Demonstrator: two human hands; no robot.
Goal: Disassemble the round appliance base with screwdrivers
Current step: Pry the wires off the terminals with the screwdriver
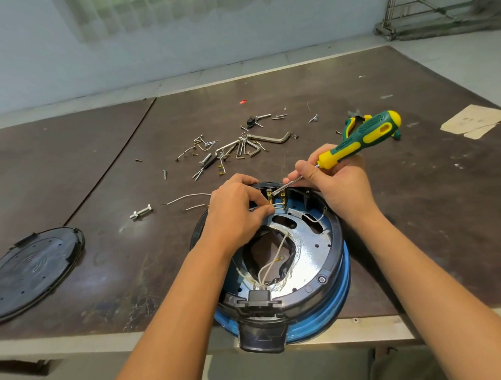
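**Screwdriver tip at the terminals**

Right hand (pixel 339 185) first: we have its fingers curled round the steel shaft of the screwdriver (pixel 357 139), just below the green and yellow handle, which sticks up and away to the right. The tip slants down and left onto the brass terminals (pixel 272 194) at the far rim of the base (pixel 333 243).

Left hand (pixel 235 208) sits right beside it, knuckles up. Thumb and forefinger pinch a white wire (pixel 276 205) just in front of those terminals, and the other fingers curl over the black housing there.

Now the base itself. It lies open side up at the near edge of the table (pixel 97 168), between our forearms. It has a blue body, a black ring and a shiny metal plate inside. More white wires loop through the ragged hole in the middle. Its black plug part (pixel 262 334) hangs over the table edge towards us.

Further out, a loose wire (pixel 185 196) trails left from under the left hand, and a bolt (pixel 141 212) lies beyond it. The black cover (pixel 30 271) lies flat, well apart, at the far left. Behind the hands we see a scatter of screws (pixel 207 157) and bent hex keys (pixel 269 138). A green-handled tool (pixel 351 123) is half hidden behind the screwdriver handle; we cannot tell what it is. A paper scrap (pixel 472 121) lies far right.
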